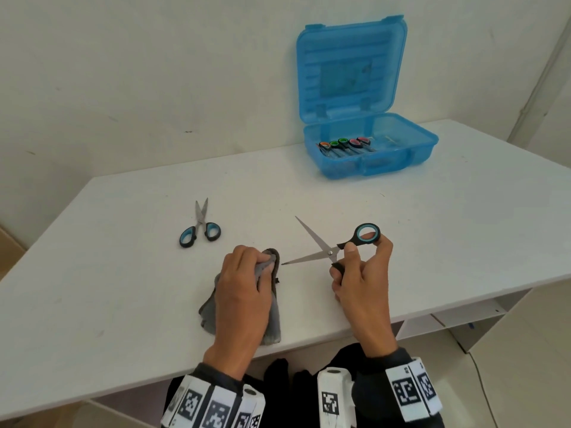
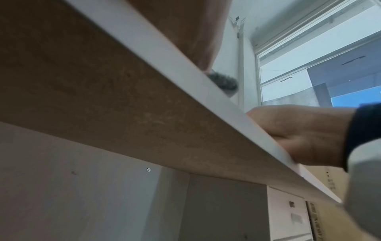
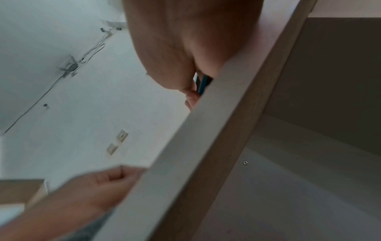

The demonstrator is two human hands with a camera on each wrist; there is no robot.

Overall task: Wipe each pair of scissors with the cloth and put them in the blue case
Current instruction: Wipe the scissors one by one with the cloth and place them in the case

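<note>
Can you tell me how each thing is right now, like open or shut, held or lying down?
Blue case: open, lid up, scissors inside.
Scissors in the right hand: blades spread open, held by the handles.
Scissors on the table: lying flat, blades slightly apart, untouched.
Cloth: bunched on the table, gripped by the left hand.
Left hand: gripping the cloth.
Right hand: holding the scissors.

Open scissors [image 1: 333, 247] in right hand [image 1: 361, 282], cloth [image 1: 272, 304] under left hand [image 1: 241, 288].

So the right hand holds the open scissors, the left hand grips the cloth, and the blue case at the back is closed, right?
Not quite: the head view shows the blue case open, lid up. The right hand does hold the open scissors, and the left hand grips the cloth.
</note>
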